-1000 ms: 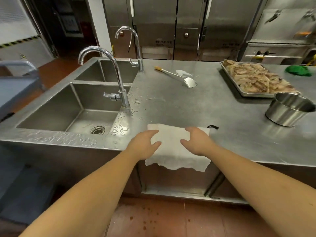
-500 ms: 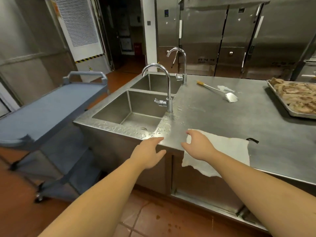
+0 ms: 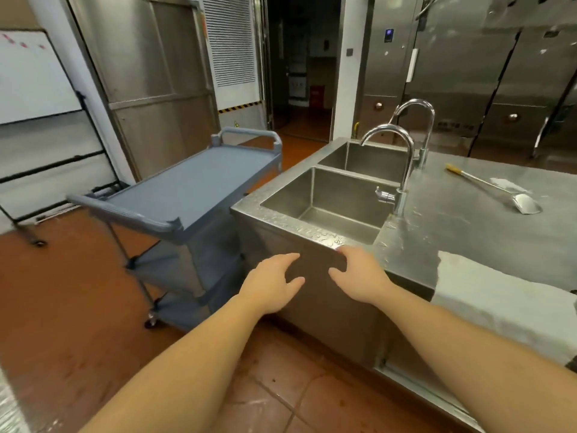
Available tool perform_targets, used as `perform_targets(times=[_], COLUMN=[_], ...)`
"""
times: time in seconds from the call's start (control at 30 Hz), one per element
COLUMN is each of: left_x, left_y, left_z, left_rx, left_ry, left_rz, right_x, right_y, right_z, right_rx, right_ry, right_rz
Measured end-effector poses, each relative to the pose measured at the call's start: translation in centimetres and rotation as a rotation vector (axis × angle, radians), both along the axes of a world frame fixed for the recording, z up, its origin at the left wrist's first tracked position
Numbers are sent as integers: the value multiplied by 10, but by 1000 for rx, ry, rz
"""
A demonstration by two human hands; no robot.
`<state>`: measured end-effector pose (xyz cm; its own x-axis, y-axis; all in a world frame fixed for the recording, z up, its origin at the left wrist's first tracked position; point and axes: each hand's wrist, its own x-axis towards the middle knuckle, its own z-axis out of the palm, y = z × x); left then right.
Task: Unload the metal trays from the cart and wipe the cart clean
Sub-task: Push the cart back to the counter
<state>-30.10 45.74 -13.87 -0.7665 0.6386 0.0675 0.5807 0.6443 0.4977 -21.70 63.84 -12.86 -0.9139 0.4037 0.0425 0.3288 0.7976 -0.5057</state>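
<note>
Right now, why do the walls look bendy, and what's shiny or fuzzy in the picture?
Head view: the wide lens tilts the whiteboard and steel cabinets near the edges; light glints off the wet sink rim and the faucet; the top right and bottom left corners are smeared; the grey cart looks fairly sharp.

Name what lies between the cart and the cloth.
Head view: the near sink, the counter's wet rim, the left hand and right hand.

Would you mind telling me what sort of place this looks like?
Most likely a commercial kitchen: a stainless steel counter with a double sink, tall steel refrigerator-style cabinets behind, and a grey service cart on a tiled floor.
</note>
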Motion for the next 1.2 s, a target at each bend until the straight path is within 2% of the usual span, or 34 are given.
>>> perform_targets(times=[0.23, 0.4, 0.67, 1.03, 1.13, 1.2], left_x=[-48, -79, -145, -228, -251, -270], left_y=[-101, -137, -138, -104, -94, -87], left_z=[14, 10, -5, -5, -4, 0], left_rx=[97, 114, 58, 25, 156, 358], left_ry=[-35, -23, -44, -14, -77, -242], left_rz=[145, 210, 255, 193, 206, 266], right_x=[-66, -106, -181, -266, -287, -304], right_y=[-98, -135, -135, -105, -106, -112], right_z=[12, 8, -2, -1, 1, 4], right_rx=[77, 82, 42, -90, -205, -376], right_ry=[24, 27, -13, -22, 25, 86], right_rz=[176, 266, 309, 218, 125, -4])
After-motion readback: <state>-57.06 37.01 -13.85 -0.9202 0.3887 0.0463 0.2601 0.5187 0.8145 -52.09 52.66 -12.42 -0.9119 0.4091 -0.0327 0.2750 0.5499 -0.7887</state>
